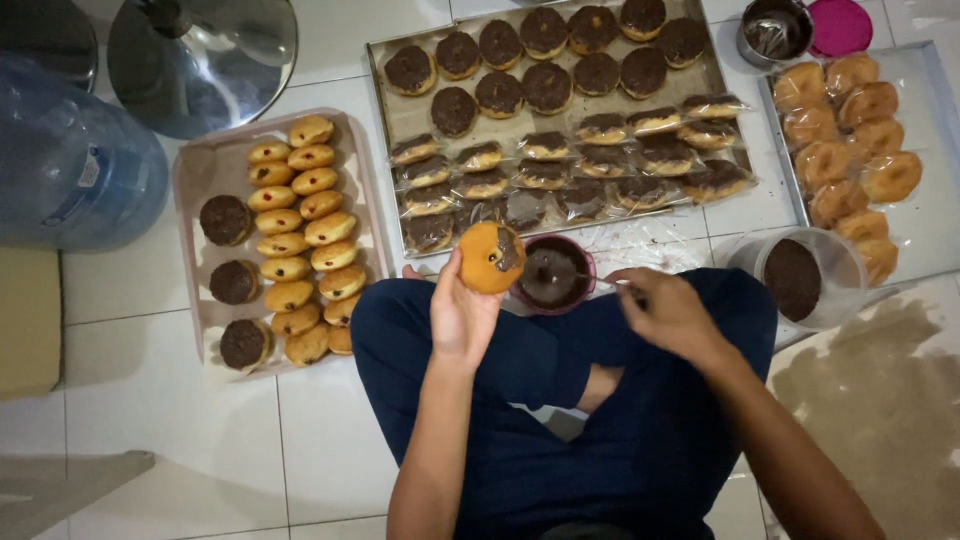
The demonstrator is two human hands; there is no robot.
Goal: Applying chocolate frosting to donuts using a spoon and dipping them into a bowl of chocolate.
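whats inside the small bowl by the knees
The bowl holds dark chocolate glaze, with a thin utensil from the right hand dipping in. Its tip and the bowl's bottom are hidden under the glaze. The left hand holds a donut beside it.

- The floor (150,400) is laid with white glossy tiles and thin grey joints.
- A shiny round metal base (205,60) of some furniture stands at the top left.
- A big blue water jug (75,165) lies on its side at the left edge.
- A beige box (28,320) sits just below the jug.
- A brown mat (880,420) covers the floor at the lower right.
- The light is dim and warm.
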